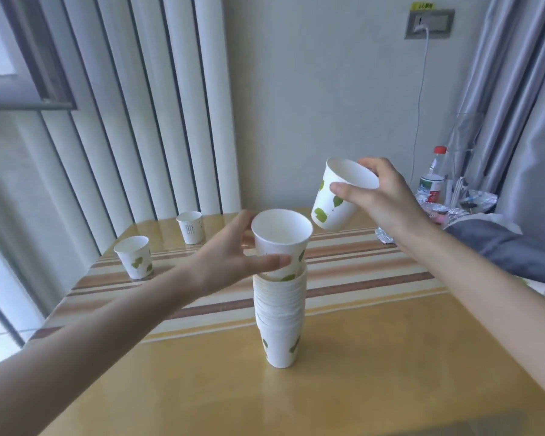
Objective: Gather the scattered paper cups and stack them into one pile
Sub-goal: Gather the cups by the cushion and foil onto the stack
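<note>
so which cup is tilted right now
The cup in the right hand, held in the air beside the stack. The two loose cups at far left and the stack's top cup stand upright.

We count four single paper cups: rear cup, left cup, raised cup, topmost cup; one stack of nested cups; one bottle.

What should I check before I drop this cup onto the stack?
1. Right hand grips cup: ok.
2. Cup above stack: not ok, it is off to the right and tilted.
3. Top cup seated: not ok, it stands high.
4. Left hand holds top cup: ok.
5. Top cup's mouth empty: ok.
</note>
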`<state>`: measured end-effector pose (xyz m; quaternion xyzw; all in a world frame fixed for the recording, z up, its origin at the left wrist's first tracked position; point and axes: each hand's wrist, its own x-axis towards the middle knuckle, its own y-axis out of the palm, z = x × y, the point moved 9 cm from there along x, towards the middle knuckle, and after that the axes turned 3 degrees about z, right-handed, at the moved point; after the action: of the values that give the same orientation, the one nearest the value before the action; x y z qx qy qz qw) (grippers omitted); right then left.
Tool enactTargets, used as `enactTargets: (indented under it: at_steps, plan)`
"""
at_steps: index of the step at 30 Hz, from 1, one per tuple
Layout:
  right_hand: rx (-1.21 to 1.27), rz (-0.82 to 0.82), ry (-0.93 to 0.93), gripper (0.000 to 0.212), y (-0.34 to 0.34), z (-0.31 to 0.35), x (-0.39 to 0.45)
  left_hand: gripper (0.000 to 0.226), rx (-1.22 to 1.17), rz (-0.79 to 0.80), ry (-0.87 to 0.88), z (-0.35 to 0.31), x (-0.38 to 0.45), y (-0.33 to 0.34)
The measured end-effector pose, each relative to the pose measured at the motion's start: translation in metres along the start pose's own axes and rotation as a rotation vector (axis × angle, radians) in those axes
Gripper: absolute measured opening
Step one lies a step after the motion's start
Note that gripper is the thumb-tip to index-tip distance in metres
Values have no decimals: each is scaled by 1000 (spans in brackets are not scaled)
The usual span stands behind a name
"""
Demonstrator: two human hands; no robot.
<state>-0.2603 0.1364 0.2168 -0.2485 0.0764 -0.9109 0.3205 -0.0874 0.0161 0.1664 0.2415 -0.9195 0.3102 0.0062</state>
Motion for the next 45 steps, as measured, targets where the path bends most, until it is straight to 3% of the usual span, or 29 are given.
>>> enactTargets:
  at_steps: [7,12,16,20,25,28,33,37,42,45]
  plan:
    - [53,22,-85,74,32,17,-23,62,-56,139,-113,40,-8,30]
    - [68,276,-13,78,74,12,-40,102,-140,141,-134,75,-17,52]
    - [-92,461,80,83,100,-16,-58,95,-67,63,-125,102,-29,78]
    - [-108,557,121,66,115,-36,-76,82,-61,-11,-118,120,-30,92]
    - [29,528,176,62,115,-44,-67,71,-119,-41,-130,123,-10,84]
    - [117,355,153,68,102,-49,-31,75,-147,-55,-96,115,30,73]
    - [228,195,153,50,93,-78,32,87,-143,-29,-80,118,108,78]
    - [228,174,204,43,93,-110,62,84,-148,-6,-114,136,146,86]
    - [218,217,246,49,100,-129,67,77,-183,37,-157,162,151,95]
    - [199,271,234,67,105,-129,64,95,-192,46,-203,168,145,96]
